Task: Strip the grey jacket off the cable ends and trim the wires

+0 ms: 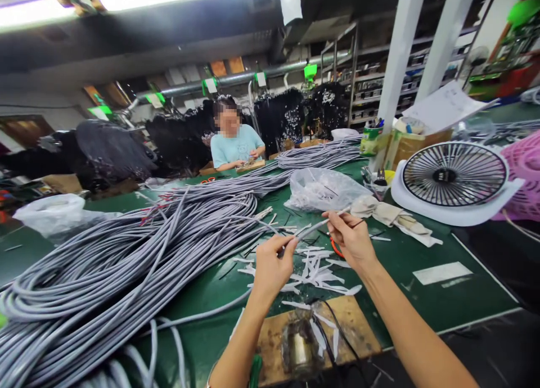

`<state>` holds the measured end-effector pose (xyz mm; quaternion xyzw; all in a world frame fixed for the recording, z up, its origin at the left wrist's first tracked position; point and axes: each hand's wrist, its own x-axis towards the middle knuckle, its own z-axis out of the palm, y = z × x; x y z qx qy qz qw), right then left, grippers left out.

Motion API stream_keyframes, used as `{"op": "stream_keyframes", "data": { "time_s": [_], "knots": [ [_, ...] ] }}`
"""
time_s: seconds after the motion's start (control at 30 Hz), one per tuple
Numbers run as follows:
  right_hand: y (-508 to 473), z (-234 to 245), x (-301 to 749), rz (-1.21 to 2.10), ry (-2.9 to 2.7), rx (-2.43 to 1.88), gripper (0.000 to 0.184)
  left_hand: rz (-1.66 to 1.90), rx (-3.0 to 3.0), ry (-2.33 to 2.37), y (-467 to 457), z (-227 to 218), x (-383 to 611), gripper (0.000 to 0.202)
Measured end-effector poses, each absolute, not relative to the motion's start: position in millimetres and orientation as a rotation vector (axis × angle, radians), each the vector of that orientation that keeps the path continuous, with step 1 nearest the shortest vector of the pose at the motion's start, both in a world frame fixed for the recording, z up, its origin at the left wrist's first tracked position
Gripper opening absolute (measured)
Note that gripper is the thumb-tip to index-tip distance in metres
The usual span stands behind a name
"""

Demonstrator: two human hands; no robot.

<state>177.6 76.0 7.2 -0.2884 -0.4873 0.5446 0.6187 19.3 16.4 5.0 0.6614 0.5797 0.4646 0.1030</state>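
Observation:
My left hand (272,267) and my right hand (350,236) are raised over the green table (422,253), and both pinch the same thin grey cable end (314,228), which runs slanted between them. The left fingers are closed on its lower part, the right fingers on its upper tip. Below the hands lies a scatter of white sheath strips (312,270). A huge pile of grey cables (126,264) fills the table's left half. Close to me sits a wooden block with a small metal tool (301,343) and black wires.
A white desk fan (453,180) lies at the right beside a pink basket (525,168). A clear plastic bag (323,188) and a cloth bundle (392,213) sit behind my hands. Orange-handled scissors (335,248) peek out under my right hand. A co-worker in a light blue shirt (234,146) sits across the table.

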Motion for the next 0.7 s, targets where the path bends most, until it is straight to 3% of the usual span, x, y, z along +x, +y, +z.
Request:
{"op": "stream_keyframes", "data": {
  "time_s": [0.17,0.4,0.7],
  "knots": [
    [77.3,7.1,178.6,1.052,-1.177,-0.771,0.027,1.240,1.968,1.613,14.4,0.4,21.2,0.021],
    [84.8,18.4,184.6,1.247,-1.556,-0.714,0.030,1.325,1.817,1.416,24.4,2.5,50.0,0.023],
    [79.9,7.5,190.4,1.218,-1.359,-0.758,0.025,1.373,2.031,1.545,23.6,3.4,62.0,0.022]
  ]
}}
